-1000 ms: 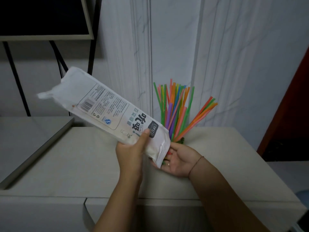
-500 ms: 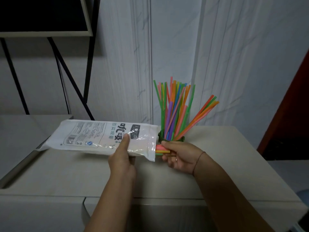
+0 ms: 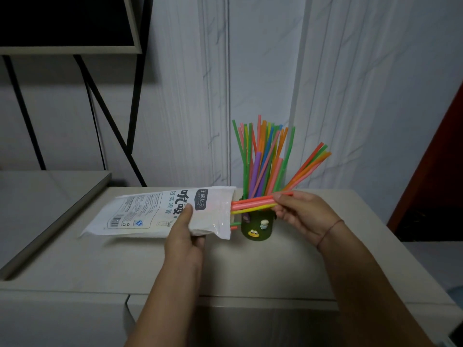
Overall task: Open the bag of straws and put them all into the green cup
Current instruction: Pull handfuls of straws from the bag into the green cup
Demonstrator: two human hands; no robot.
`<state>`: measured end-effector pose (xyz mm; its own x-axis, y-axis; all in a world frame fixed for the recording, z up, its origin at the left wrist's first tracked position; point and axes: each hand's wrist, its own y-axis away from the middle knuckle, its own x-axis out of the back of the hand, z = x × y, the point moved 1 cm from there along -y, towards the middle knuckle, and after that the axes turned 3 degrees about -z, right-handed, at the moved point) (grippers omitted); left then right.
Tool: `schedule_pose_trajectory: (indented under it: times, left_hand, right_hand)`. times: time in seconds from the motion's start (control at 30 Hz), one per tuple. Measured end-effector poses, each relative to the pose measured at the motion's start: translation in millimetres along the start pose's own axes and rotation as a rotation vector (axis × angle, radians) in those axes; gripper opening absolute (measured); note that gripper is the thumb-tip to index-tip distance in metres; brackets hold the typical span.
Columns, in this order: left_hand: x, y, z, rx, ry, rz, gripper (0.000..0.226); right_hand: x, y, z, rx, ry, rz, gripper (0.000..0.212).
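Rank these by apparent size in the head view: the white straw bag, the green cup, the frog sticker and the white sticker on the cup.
1. white straw bag
2. green cup
3. frog sticker and white sticker: about alike, too small to rank.

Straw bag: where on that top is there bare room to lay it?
Bare cabinet top lies between the green cup and the front edge, and beyond the right hand toward the right edge. Crowded around the cup, where straw bag and held straws meet.
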<state>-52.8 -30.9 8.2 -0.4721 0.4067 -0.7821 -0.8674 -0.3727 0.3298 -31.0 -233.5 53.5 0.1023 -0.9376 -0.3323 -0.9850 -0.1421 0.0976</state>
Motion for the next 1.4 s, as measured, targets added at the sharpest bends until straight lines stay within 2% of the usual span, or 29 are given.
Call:
schedule_pose_trajectory:
  times: [0.2, 0.3, 0.4, 0.57, 0.7, 0.9, 1.1, 1.23, 1.4]
  left_hand:
    - [-1.1, 0.9, -6.2, 0.020, 0.011, 0.001, 0.043]
    - [-5.0, 5.9, -13.0, 0.039, -0.005, -0.010, 0.040]
    - [-6.6, 7.9, -15.9, 0.049, 0.002, -0.006, 0.037]
    - [-2.5, 2.2, -8.6, 0.042, 0.015, 0.011, 0.030]
    - [-2.1, 2.9, -11.8, 0.049, -0.035, -0.002, 0.026]
    - [-6.1, 6.6, -19.8, 0.046, -0.040, -0.020, 0.036]
    - [-4.0, 3.4, -13.4, 0.061, -0.004, 0.020, 0.035]
    - [1.3, -3.5, -3.3, 0.041, 0.029, 0.064, 0.046]
    - [3.0, -7.8, 2.2, 0.022, 0.050, 0.083, 0.037]
  right_hand:
    - [-11.1, -3.2, 5.5, -0.024, -0.262, -0.068, 0.004]
    - [-26.7, -4.3, 18.7, -0.042, -0.296, -0.117, 0.015]
    - [-34.0, -4.5, 25.9, -0.034, -0.240, -0.102, 0.022]
    - [-19.2, -9.8, 14.6, 0.004, -0.219, -0.009, 0.007]
    - [-15.9, -8.5, 13.1, 0.014, -0.225, 0.006, 0.006]
    - [-38.6, -5.3, 27.8, 0.007, -0.222, -0.032, 0.012]
    - [-29.9, -5.7, 16.5, 0.070, -0.145, 0.049, 0.008]
    - [-7.1, -7.1, 1.3, 0.123, -0.088, 0.132, 0.009]
    - [11.7, -6.7, -9.3, 0.164, -0.063, 0.174, 0.011]
